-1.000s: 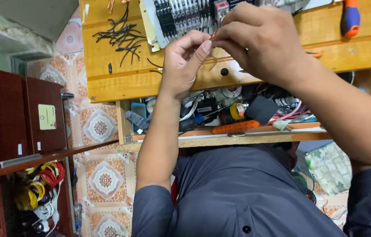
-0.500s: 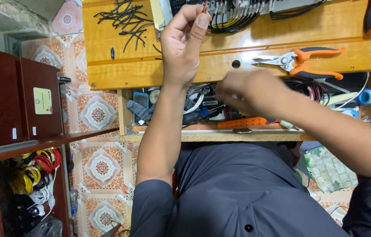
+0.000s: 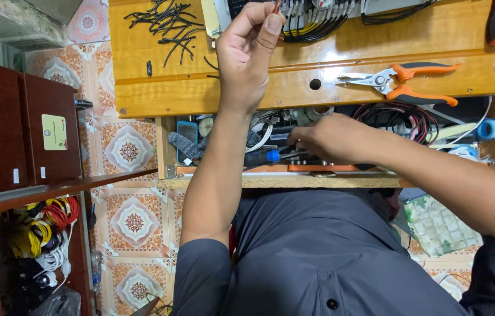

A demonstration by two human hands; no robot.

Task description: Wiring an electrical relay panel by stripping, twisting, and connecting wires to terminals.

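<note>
A thin copper wire (image 3: pixel 276 7) is pinched between the thumb and fingers of the left hand (image 3: pixel 247 52), raised over the far edge of the desk (image 3: pixel 200 96), just before a terminal block (image 3: pixel 312 11) with black cables. The right hand (image 3: pixel 326 137) reaches into the shelf (image 3: pixel 271 181) under the desk's near edge, fingers curled around a blue-handled screwdriver (image 3: pixel 262 157) among tangled cables. Orange-handled pliers (image 3: pixel 402 79) lie on the desk near its right end. Black wire scraps (image 3: pixel 162 20) lie scattered at the far left corner.
</note>
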